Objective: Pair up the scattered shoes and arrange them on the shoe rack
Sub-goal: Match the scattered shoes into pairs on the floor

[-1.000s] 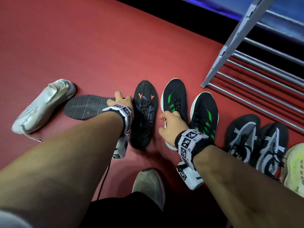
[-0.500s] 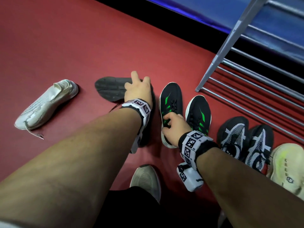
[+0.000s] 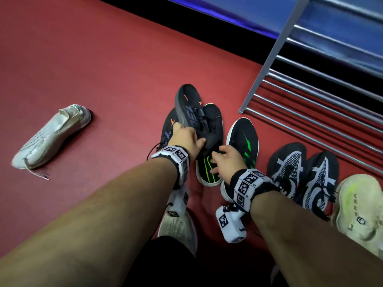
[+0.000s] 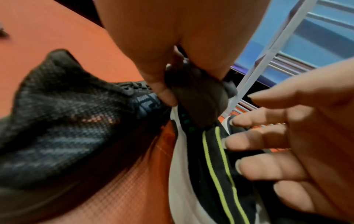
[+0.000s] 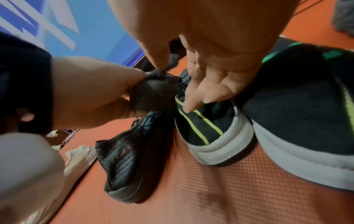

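Left hand (image 3: 184, 137): fingers curled, gripping heel collar of black shoe w/ orange marks (image 3: 190, 104); shoe lifted, toe pointing away, lying partly over front of nearer green-striped shoe (image 3: 209, 170). Grip confirmed in left wrist view: thumb and fingers bunched round dark heel fabric (image 4: 197, 97).

Second black shoe w/ orange marks (image 3: 167, 129): on floor directly under and just left of left hand, upright, partly hidden by the lifted one.

Right hand (image 3: 227, 160): fingers loosely extended, narrow spread, tips resting on collar of nearer green-striped shoe; nothing gripped. In right wrist view fingertips (image 5: 188, 104) touch the yellow-green piping at the opening.

Other green-striped shoe (image 3: 242, 137): just right of right hand, sole down, beside its mate; heel hidden behind right wrist.

Black-and-white patterned pair (image 3: 302, 175): further right of right forearm, side by side, touching.

Pale yellow-green shoe (image 3: 360, 206): far right, next to patterned pair.

White shoe (image 3: 51, 137): well left of left hand, alone, on its side, lace trailing.

Shoe rack (image 3: 310, 96): beyond and right of right hand; grey metal bars, visible part bare.

Grey-white shoe (image 3: 178, 228): below left wrist, between forearms; whether worn cannot be told.

Floor (image 3: 103, 69): red mat.
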Demonstrator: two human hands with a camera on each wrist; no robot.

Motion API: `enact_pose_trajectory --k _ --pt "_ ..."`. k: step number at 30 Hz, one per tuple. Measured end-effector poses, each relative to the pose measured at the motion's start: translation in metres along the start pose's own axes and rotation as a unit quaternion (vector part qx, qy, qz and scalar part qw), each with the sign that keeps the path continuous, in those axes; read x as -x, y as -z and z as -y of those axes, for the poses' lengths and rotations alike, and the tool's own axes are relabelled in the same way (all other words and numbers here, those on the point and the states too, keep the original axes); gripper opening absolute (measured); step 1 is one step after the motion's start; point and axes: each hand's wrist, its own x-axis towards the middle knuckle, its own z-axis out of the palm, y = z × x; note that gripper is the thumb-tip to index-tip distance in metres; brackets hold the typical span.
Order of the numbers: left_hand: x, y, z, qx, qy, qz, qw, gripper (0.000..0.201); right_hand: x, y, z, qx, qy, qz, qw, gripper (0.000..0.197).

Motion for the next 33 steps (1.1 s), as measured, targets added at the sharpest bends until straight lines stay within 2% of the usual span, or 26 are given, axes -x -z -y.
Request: enact_pose_trajectory --k 1,3,5,8,11,13,15,17,19,20,23,25,26,28,30,32,33 --pt "-0.002 -0.002 -0.001 0.033 0.032 -0.03 0.998 0.028 -0.002 -0.002 -0.001 -0.004 -0.001 0.006 1.0 0.045" --pt "-0.006 0.0 -0.003 0.108 0.121 -0.075 0.984 0.049 -0.003 -0.008 -0.001 -0.007 0.003 0.01 1.0 0.046" --pt "-0.011 0.004 -0.002 0.139 0.161 -0.068 0.975 0.061 -0.005 -0.014 -0.001 0.01 0.012 0.015 1.0 0.048" --pt "-0.013 0.009 0.004 0.164 0.157 -0.051 0.973 0.051 -0.004 -0.016 0.004 0.0 0.002 0.039 0.999 0.05" --pt "-0.01 0.011 0.015 0.234 0.173 -0.067 0.954 0.037 -0.004 -0.019 0.01 -0.05 -0.007 0.061 0.997 0.058" --pt "-0.007 0.009 0.019 0.266 0.171 -0.047 0.948 0.033 -0.003 -0.023 0.015 -0.073 -0.01 0.08 0.994 0.063" --pt "-0.006 0.008 0.021 0.285 0.158 -0.002 0.945 0.026 -0.003 -0.026 0.016 -0.078 -0.013 0.081 0.994 0.053" --pt "-0.005 0.007 0.019 0.301 0.144 0.032 0.942 0.02 -0.003 -0.027 0.013 -0.069 -0.007 0.062 0.996 0.031" --pt "-0.005 0.007 0.017 0.311 0.128 0.035 0.941 0.019 -0.004 -0.026 0.01 -0.057 0.008 0.034 0.998 0.017" --pt "-0.003 0.008 0.015 0.307 0.119 0.031 0.944 0.019 -0.005 -0.025 0.01 -0.049 0.017 0.025 0.998 0.016" --pt "-0.006 0.014 0.02 0.286 0.108 -0.01 0.952 0.015 -0.007 -0.027 0.017 -0.033 0.042 0.05 0.997 0.02" --pt "-0.011 0.025 0.029 0.267 0.125 -0.049 0.954 0.021 -0.008 -0.029 0.021 -0.008 0.06 0.069 0.996 0.023" --pt "-0.012 0.032 0.036 0.249 0.137 -0.075 0.956 0.025 -0.009 -0.03 0.021 0.005 0.063 0.068 0.996 0.031" --pt "-0.014 0.046 0.05 0.213 0.168 -0.135 0.953 0.033 -0.009 -0.033 0.016 0.036 0.066 0.057 0.996 0.045" --pt "-0.014 0.059 0.064 0.184 0.218 -0.189 0.94 0.035 -0.009 -0.036 0.008 0.082 0.072 0.052 0.993 0.044" --pt "-0.015 0.066 0.078 0.16 0.274 -0.208 0.925 0.03 -0.006 -0.037 0.001 0.102 0.067 0.057 0.991 0.041" --pt "-0.013 0.069 0.085 0.136 0.296 -0.197 0.925 0.025 -0.006 -0.038 0.0 0.103 0.066 0.059 0.991 0.041"
